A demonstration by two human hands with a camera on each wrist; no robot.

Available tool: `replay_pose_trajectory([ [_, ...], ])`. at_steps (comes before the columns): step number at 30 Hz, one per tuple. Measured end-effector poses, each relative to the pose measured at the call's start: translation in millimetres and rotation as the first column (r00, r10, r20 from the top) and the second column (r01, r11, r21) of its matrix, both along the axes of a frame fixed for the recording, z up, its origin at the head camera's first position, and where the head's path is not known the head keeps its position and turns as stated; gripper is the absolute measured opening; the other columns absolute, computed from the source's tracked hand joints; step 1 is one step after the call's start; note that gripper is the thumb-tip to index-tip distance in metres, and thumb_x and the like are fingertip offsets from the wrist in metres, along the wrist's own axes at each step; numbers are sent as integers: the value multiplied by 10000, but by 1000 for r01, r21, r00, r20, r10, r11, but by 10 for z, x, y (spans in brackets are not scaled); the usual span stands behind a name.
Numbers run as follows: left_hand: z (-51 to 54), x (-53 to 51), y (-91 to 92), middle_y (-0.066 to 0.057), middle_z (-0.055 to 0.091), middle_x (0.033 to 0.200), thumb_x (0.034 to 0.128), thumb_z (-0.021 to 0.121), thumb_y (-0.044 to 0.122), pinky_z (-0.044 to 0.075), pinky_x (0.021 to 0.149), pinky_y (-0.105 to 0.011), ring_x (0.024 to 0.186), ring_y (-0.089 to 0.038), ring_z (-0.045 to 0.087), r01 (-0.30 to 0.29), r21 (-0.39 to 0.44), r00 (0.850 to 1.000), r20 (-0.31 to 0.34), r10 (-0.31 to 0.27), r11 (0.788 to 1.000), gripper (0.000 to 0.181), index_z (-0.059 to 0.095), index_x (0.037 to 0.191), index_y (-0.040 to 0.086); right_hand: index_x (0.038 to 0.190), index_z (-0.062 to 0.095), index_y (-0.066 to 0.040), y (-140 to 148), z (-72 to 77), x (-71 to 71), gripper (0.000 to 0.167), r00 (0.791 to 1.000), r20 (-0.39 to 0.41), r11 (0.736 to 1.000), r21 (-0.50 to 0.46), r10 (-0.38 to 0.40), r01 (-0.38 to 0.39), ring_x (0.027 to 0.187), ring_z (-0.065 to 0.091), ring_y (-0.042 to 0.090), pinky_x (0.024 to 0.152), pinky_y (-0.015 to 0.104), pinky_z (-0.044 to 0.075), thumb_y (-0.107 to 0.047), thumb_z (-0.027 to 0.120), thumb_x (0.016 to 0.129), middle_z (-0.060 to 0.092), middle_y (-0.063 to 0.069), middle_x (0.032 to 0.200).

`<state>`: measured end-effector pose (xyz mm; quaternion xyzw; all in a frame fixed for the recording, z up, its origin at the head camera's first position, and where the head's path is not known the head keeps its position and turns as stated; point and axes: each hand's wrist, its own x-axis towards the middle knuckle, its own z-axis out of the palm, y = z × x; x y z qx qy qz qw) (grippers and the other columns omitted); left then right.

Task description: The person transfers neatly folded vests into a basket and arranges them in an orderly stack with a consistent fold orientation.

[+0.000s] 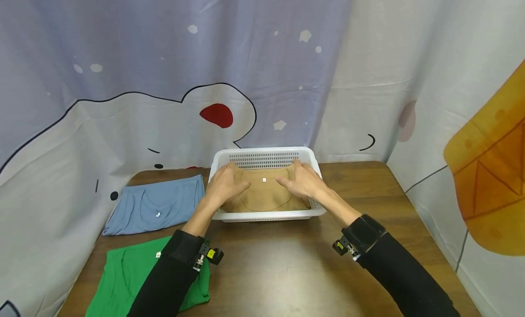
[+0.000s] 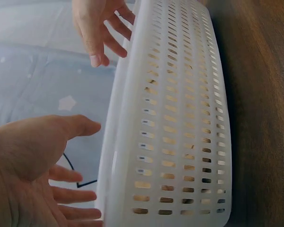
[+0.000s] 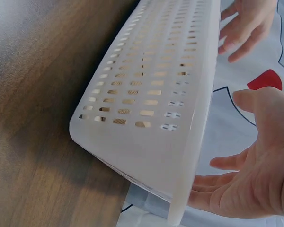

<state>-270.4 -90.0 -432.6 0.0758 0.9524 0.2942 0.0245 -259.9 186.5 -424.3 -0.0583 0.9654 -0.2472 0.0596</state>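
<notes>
A tan folded shirt [image 1: 262, 191] with a small white label lies inside a white plastic basket [image 1: 262, 216]. Over its left part is my left hand [image 1: 225, 184], and over its right part my right hand [image 1: 302, 180], thumbs pointing inward. Both wrist views show the left hand [image 2: 42, 175] and right hand [image 3: 251, 161] with fingers loosely extended and thumbs spread, gripping nothing. Their fingertips dip behind the basket's near rim, so whether they touch the shirt cannot be told.
Left of the basket lies a folded blue shirt [image 1: 157, 203]. A green shirt [image 1: 123, 276] sits nearer on the wooden table [image 1: 270, 267], partly under my left sleeve. A printed curtain [image 1: 287, 71] hangs close behind the basket and along both sides.
</notes>
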Motion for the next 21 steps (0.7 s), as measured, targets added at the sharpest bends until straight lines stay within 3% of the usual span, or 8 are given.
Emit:
replay_pose_trajectory([
  [6, 101, 110, -4, -232, 479, 1763, 1017, 762, 445, 449, 1317, -640, 1624, -453, 493, 39, 3, 999, -31, -39, 999, 927, 380, 1734, -1, 1742, 337, 3, -1, -2, 87, 952, 997, -75, 999, -25, 24, -26, 1628, 451, 513, 1315, 690, 422, -652, 560, 1088, 425, 332, 1752],
  [12, 178, 224, -11, -252, 496, 1744, 1017, 782, 454, 470, 1296, -653, 1604, -463, 517, 64, 9, 994, -87, -63, 998, 929, 390, 1736, 16, 1746, 382, -80, 12, 17, 160, 876, 992, -126, 998, -51, 28, -35, 1642, 439, 501, 1273, 766, 424, -664, 524, 1108, 421, 249, 1789],
  [21, 180, 409, -77, -260, 537, 1710, 1007, 833, 478, 445, 1303, -691, 1585, -489, 527, 60, 8, 978, -203, -57, 998, 912, 467, 1689, -5, 1666, 513, -111, 82, -41, 261, 772, 963, -254, 995, -30, 87, -98, 1546, 550, 502, 1224, 720, 499, -638, 561, 1104, 547, 202, 1705],
])
